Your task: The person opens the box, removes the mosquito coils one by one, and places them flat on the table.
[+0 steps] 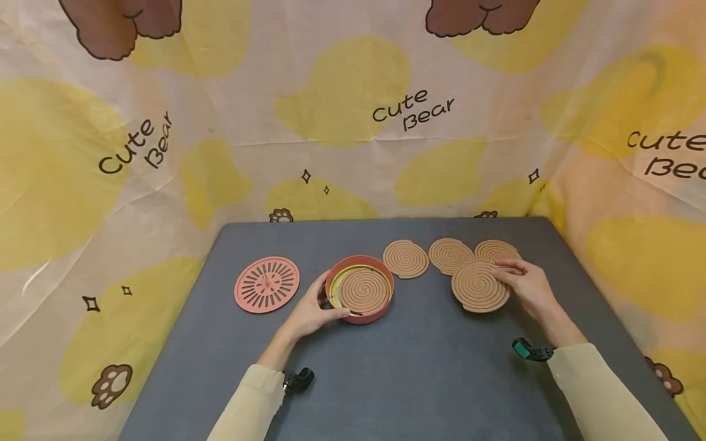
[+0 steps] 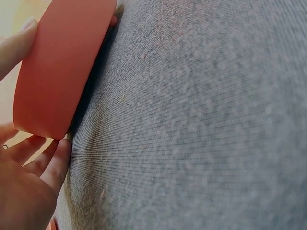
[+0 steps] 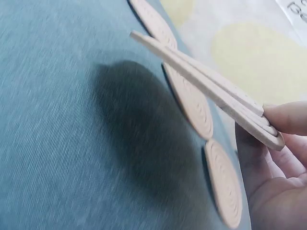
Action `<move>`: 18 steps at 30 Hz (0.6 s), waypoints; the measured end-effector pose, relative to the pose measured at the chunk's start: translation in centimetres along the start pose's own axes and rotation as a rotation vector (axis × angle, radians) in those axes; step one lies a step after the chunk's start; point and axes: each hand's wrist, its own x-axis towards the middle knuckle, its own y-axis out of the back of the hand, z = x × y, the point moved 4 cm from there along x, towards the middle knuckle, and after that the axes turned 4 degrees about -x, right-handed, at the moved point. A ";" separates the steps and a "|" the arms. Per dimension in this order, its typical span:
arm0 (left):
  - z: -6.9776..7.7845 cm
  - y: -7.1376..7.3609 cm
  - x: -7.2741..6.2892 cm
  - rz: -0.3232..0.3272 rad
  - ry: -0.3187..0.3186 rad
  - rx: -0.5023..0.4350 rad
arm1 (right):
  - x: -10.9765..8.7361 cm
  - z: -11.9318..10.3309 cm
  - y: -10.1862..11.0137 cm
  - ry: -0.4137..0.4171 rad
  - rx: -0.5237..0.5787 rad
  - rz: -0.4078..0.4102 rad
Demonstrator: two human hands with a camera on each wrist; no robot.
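My left hand (image 1: 311,311) grips a round red mosquito coil holder (image 1: 361,320) at its left side, thumb at the front and fingers round the back. A brown mosquito coil (image 1: 364,290) lies inside it, with yellow lining showing around the edge. In the left wrist view the holder's smooth outer wall (image 2: 62,67) shows between thumb and fingers. With thumb and fingers, my right hand (image 1: 528,286) pinches another mosquito coil (image 1: 478,286) by its edge. The right wrist view shows this coil (image 3: 206,91) tilted above the table, casting a shadow.
Three more coils, a left one (image 1: 406,259), a middle one (image 1: 449,256) and a partly hidden right one (image 1: 495,248), lie along the back of the grey table (image 1: 419,380). A slotted red lid (image 1: 267,285) lies left of the holder. Printed cloth (image 1: 342,110) hangs behind.
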 end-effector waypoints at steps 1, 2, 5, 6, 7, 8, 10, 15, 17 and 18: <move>0.0 0.0 0.0 0.002 0.000 0.000 | -0.1 0.3 0.3 -0.002 -0.002 0.004; -0.1 0.0 -0.1 0.003 0.001 -0.001 | -0.2 0.6 0.5 -0.004 -0.007 0.008; -0.2 0.0 -0.1 0.016 0.019 0.012 | -0.3 1.5 1.3 -0.002 -0.016 0.018; -0.2 0.0 -0.1 0.019 0.027 0.016 | -0.3 1.8 1.6 -0.002 -0.017 0.020; -0.2 0.0 -0.1 0.020 0.035 0.019 | -0.4 2.1 1.9 -0.005 -0.019 0.024; -0.2 0.0 -0.1 0.021 0.041 0.023 | -0.4 2.4 2.3 -0.009 -0.018 0.028; -0.2 0.0 -0.1 0.021 0.045 0.023 | -0.5 3.0 3.0 -0.016 -0.010 0.026; -0.3 0.1 0.1 0.023 0.041 0.017 | -0.9 4.4 4.6 -0.047 0.023 0.028; -0.3 0.0 0.1 0.020 0.037 0.010 | -0.9 4.9 5.2 -0.066 0.005 0.034; -0.3 0.0 0.2 0.018 0.034 0.006 | -1.0 5.1 5.5 -0.075 -0.012 0.038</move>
